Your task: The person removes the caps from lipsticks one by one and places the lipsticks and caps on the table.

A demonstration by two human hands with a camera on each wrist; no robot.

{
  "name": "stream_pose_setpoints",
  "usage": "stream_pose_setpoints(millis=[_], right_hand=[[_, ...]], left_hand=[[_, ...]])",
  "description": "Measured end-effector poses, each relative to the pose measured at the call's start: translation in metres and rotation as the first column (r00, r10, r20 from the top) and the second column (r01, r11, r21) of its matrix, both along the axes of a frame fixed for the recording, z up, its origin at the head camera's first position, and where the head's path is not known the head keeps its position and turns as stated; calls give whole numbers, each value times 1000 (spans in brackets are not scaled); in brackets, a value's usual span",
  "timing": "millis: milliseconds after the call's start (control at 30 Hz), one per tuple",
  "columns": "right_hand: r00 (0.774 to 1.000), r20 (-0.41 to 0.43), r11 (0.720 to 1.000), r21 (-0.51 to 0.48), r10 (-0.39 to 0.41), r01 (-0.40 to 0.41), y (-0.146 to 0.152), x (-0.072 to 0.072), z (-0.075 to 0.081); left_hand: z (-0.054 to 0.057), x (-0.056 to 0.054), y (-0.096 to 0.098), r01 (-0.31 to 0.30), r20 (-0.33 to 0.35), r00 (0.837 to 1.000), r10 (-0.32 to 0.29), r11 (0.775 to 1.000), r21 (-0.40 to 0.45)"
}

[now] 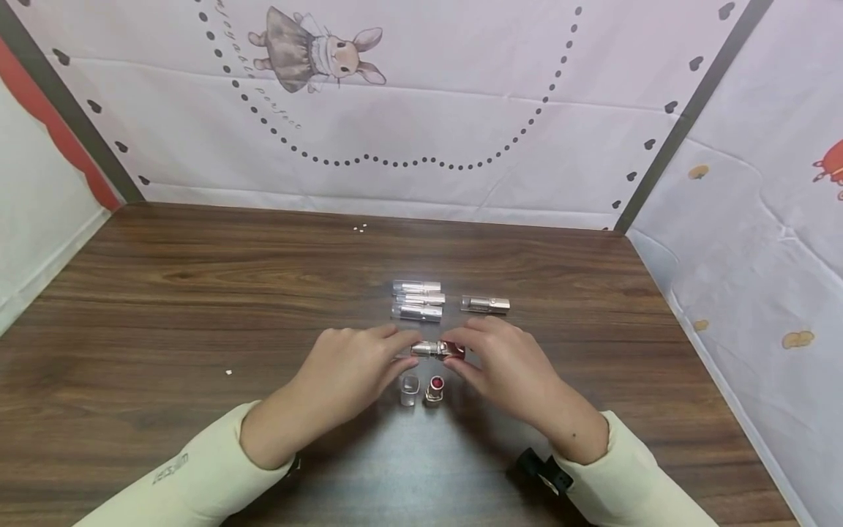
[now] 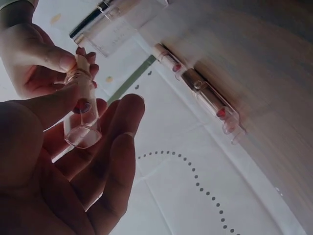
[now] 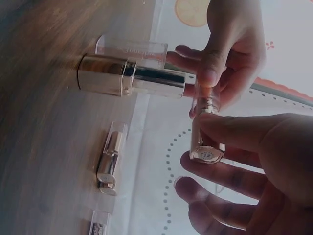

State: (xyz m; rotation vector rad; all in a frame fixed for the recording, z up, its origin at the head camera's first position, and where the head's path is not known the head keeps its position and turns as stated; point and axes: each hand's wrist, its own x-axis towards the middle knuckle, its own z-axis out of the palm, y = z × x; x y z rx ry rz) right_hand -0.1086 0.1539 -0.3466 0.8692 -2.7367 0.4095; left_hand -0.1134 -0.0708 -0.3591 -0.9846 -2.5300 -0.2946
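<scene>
Both hands meet on one lipstick (image 1: 429, 349), held sideways above the table. My left hand (image 1: 352, 366) pinches its clear cap (image 2: 83, 136) between thumb and fingers. At the other end, my right hand (image 1: 510, 366) grips the shiny gold base (image 3: 207, 142). The cap surrounds part of the tube; whether it is fully seated I cannot tell. Just nearer than the hands, an uncapped lipstick (image 1: 435, 391) stands upright, its red tip showing. Beside it on the left is a loose clear cap (image 1: 410, 391).
Three capped lipsticks (image 1: 418, 313) lie side by side beyond the hands. Another capped lipstick (image 1: 485, 304) lies to their right. Small white scraps (image 1: 360, 228) dot the far part of the wooden table (image 1: 197, 293). Printed cloth walls (image 1: 428, 110) enclose the back and sides.
</scene>
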Motion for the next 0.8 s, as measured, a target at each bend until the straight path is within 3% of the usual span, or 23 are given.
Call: stream_pose_setpoints(millis=[267,500,800], right_hand=[[1000,17,1000,-14,-14,14,1,-2,-1],[998,43,999,-5,-34,34,1,-3,-2],[992,100,997,8,-74,74,1,-4,-2]], left_hand=[[0,-2,0,-9,25,1000,8,1000,24],[-2,-5,-1,-47,91,995,45,999,18],[-1,-6,-2,-55,182,982,49,998,29]])
